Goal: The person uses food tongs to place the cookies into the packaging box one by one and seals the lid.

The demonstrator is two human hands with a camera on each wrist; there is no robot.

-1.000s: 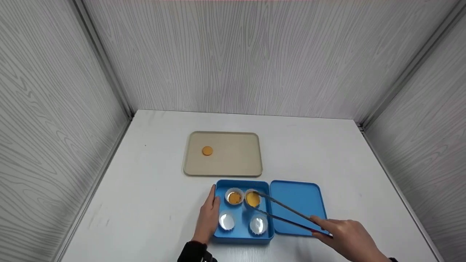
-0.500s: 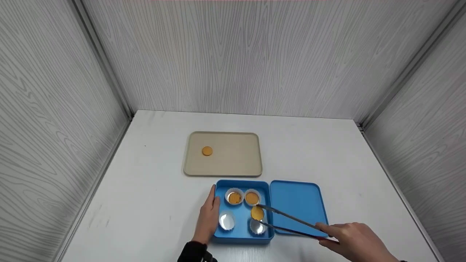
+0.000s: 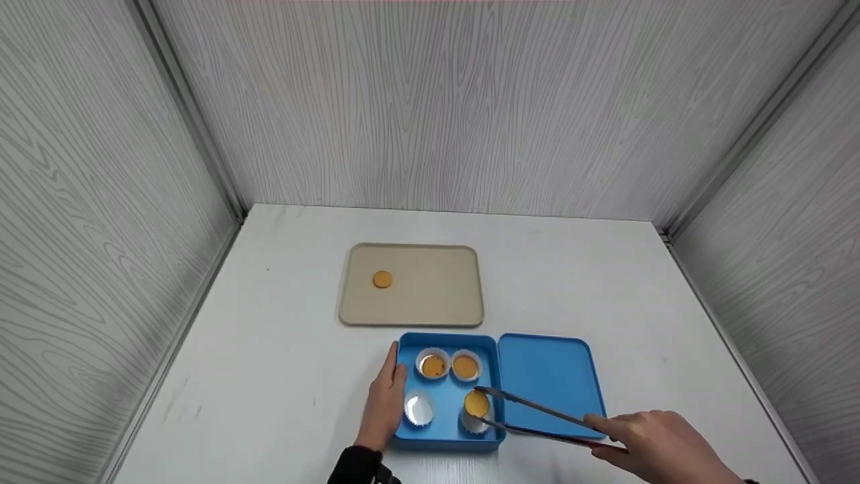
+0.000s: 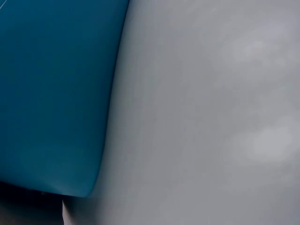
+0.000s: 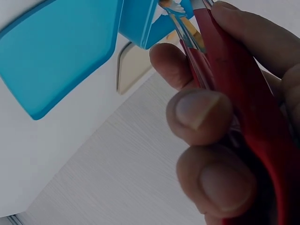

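Right hand: fingers (image 5: 215, 183) curled firmly round the red-handled tongs (image 5: 243, 89), to the right of the blue box (image 3: 443, 444).
Tongs: tips set narrowly about a yellow disc (image 3: 476, 404).
Yellow disc: over the box's near-right foil cup (image 3: 473, 426); contact with that cup cannot be told.
Left hand (image 3: 383, 407): fingers laid along the box's left wall.
Near-left cup (image 3: 419, 409): inside the box, silvery base showing.
Far cups (image 3: 431, 351): inside the box, each containing an orange-brown disc.
Blue lid (image 3: 551, 370): flat, just right of the box.
Beige tray (image 3: 430, 296): beyond the box, bearing one disc.
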